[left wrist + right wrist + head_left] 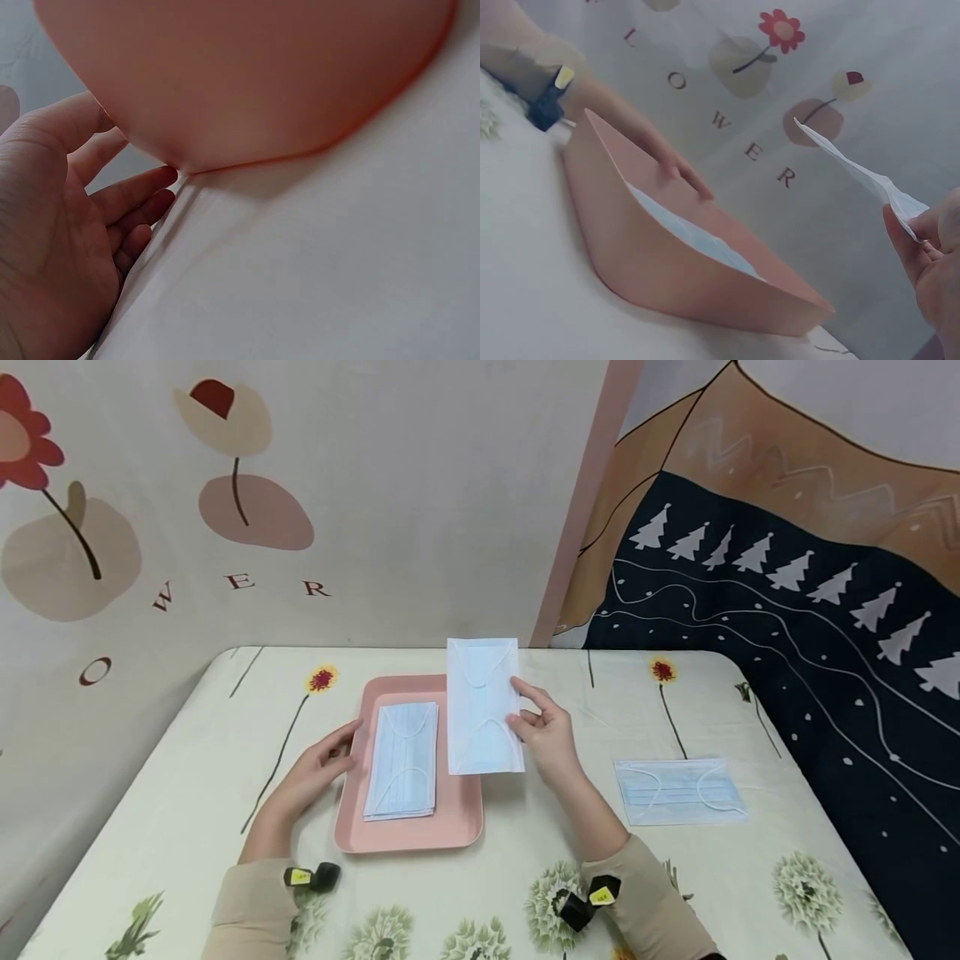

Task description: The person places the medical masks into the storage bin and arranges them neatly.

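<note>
My right hand [551,739] pinches a light blue face mask [483,706] by its right edge. The mask is raised upright over the right side of a pink tray [461,818], partly covering it. Several stacked face masks [401,760] lie lengthwise in the tray's left part, ear loops showing. At the tray's left side my left hand [311,781] grips the rim, with some fingers against the outer wall in the left wrist view. In the right wrist view, the held mask [862,176] appears nearly edge-on, apart from the tray.
Another face mask [681,792] lies crosswise on the table to the right. A floral cloth [187,777] covers the table. Behind it hangs a pale printed curtain [420,510], and dark fabric with white trees [787,635] borders the right side.
</note>
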`<state>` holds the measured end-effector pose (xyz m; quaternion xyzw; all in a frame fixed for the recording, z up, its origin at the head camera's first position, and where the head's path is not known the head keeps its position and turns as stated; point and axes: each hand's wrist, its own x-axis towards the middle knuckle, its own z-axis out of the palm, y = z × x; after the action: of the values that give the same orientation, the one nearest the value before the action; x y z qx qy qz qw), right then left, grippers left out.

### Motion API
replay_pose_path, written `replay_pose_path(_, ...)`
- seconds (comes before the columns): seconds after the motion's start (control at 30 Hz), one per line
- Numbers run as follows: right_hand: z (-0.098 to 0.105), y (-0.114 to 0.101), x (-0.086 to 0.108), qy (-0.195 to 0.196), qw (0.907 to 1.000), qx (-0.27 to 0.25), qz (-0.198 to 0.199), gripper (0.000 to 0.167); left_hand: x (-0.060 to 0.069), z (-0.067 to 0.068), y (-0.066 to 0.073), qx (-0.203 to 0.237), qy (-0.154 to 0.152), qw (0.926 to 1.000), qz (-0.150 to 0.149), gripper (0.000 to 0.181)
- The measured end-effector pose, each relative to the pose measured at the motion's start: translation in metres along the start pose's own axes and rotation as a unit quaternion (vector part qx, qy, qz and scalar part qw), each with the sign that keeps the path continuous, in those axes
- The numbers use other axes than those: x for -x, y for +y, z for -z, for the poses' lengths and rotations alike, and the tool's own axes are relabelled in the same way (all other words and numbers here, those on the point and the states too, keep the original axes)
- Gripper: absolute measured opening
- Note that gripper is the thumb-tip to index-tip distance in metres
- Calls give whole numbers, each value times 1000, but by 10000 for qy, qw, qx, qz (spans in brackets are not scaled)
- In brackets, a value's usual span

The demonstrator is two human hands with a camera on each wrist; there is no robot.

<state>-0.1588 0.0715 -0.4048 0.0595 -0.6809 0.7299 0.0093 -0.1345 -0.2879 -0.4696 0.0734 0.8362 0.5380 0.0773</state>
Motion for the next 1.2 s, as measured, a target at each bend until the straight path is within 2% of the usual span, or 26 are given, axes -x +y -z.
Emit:
replay_pose_path(0.3, -37, 7, 2, -170, 9998, -6, -114, 57, -1, 1, 1, 1, 45, 9999, -154, 60)
replay_pose_path(0.7, -81, 19, 10, -415, 9988, 163, -188, 53, -3, 2, 0, 34, 47, 9999, -141, 62)
replay_pose_path(0.93, -98, 33, 13, -408, 9983, 329, -245, 54, -2, 1, 0, 5, 35, 9999, -126, 62)
replay_pose_path(1.2, -111, 45, 11, -373, 9959, 777, -291, 51, -1, -1, 0, -3, 51, 9998, -169, 62)
